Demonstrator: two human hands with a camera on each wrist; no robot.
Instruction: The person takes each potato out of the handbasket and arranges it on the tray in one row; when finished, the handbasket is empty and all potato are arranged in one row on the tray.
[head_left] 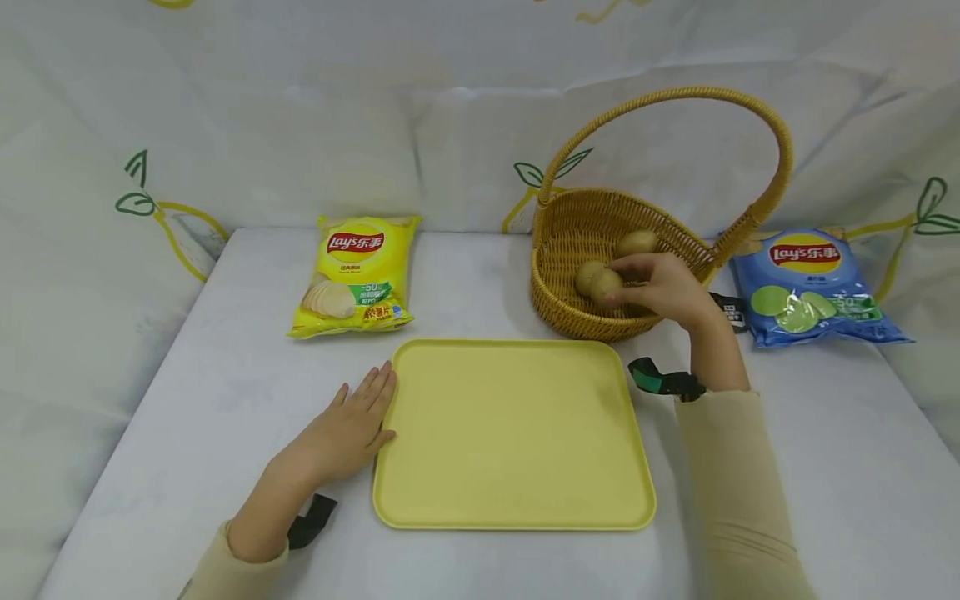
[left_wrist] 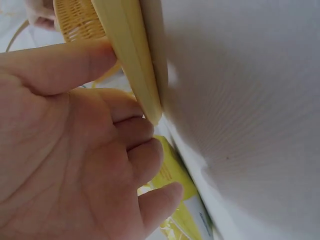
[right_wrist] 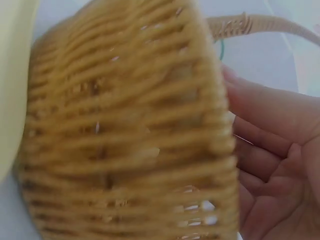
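Note:
My right hand (head_left: 663, 287) reaches over the front rim of a wicker basket (head_left: 573, 312) and pinches a potato (head_left: 606, 286) between thumb and fingers. Two more potatoes lie inside, one beside the pinched one and another potato (head_left: 636, 242) farther back. In the right wrist view the basket's wall hides the fingertips. A pale yellow tray (head_left: 517, 433) lies flat on the table in front of the basket, bare on top. At its left edge my left hand (head_left: 341, 433) rests with straight fingers, and its thumb and fingertips touch the rim.
A yellow Lay's chip bag (head_left: 356, 275) lies behind the tray on the left. To the right of the basket is a blue Lay's bag (head_left: 813, 287). The basket's tall arched handle (head_left: 701, 92) rises above it. A patterned cloth (head_left: 465, 150) hangs at the back.

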